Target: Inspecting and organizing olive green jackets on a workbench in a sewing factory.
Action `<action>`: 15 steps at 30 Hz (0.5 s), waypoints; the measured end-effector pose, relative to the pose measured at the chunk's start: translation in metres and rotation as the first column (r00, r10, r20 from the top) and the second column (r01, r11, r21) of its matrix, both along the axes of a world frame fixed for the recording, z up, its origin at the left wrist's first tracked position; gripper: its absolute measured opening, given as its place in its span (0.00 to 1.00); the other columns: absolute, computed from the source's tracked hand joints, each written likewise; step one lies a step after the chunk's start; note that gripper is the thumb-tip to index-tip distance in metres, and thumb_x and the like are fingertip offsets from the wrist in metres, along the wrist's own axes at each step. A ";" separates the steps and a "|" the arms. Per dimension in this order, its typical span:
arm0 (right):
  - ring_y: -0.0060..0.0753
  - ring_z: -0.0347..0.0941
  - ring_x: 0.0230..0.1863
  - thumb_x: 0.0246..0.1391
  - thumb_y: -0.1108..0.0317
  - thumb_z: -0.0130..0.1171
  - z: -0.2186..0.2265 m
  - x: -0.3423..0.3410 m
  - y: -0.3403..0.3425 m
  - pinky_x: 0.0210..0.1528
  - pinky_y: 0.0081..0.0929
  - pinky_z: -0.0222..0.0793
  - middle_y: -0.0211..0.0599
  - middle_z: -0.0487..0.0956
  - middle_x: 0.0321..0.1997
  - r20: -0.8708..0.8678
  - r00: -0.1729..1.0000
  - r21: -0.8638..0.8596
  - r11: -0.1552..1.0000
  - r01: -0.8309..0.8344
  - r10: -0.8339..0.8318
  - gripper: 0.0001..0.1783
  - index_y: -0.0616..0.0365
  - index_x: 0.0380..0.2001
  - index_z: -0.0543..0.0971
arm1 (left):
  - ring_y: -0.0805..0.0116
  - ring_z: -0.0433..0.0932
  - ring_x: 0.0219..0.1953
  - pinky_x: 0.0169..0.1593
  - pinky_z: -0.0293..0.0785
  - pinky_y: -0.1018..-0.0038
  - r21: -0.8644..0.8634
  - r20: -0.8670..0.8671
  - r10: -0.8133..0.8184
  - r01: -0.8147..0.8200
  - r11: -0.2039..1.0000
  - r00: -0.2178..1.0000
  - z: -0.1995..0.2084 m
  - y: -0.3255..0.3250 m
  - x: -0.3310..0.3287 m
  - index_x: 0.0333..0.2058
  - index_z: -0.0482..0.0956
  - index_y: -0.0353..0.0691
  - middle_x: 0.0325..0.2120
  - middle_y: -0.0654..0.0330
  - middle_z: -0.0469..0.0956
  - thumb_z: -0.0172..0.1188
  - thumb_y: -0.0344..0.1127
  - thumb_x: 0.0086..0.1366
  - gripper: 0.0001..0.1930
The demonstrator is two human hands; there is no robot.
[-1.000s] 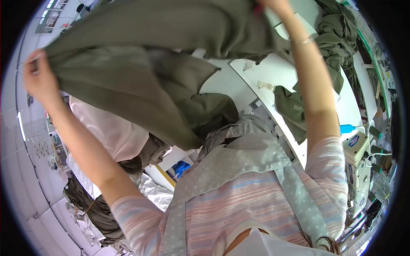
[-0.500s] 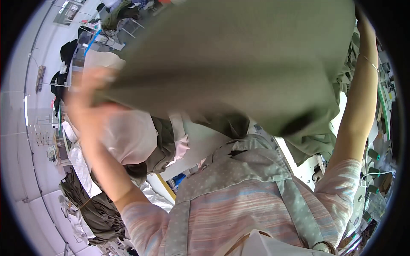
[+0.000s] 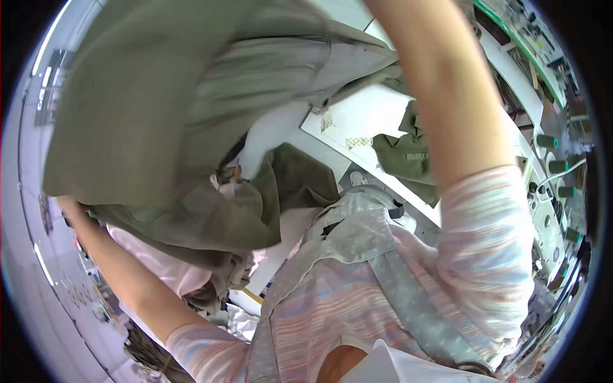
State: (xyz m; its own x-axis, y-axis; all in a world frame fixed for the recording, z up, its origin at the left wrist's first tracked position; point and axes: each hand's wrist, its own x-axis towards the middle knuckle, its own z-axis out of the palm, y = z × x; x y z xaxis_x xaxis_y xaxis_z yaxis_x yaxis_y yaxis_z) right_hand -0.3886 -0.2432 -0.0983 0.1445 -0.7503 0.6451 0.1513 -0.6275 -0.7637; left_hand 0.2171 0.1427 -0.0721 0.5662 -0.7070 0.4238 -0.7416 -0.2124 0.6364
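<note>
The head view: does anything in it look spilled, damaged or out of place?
Nothing clearly stands out: no spill or damage shows. The olive garment hangs in loose folds by the left hand, but blur could hide small flaws.

The big cloth (image 3: 140,115) blocks the upper left, screening most of the left hand (image 3: 71,209). Between it and the small olive piece (image 3: 408,163), a passage runs over the white table (image 3: 377,112). The right forearm (image 3: 456,121) bars the way across toward the spools (image 3: 558,166). Pink cloth (image 3: 163,258) sits just beyond the left forearm (image 3: 137,284).
</note>
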 end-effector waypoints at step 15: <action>0.18 0.57 0.13 0.63 0.49 0.42 -0.356 -0.149 0.152 0.15 0.17 0.51 0.29 0.69 0.17 -0.013 0.712 0.889 0.319 0.330 -0.702 0.21 0.58 0.34 0.69 | 0.54 0.66 0.55 0.56 0.64 0.61 0.430 0.215 -0.828 0.711 0.556 0.518 -0.306 -0.241 -0.528 0.52 0.69 0.42 0.52 0.54 0.69 0.61 0.34 0.53 0.26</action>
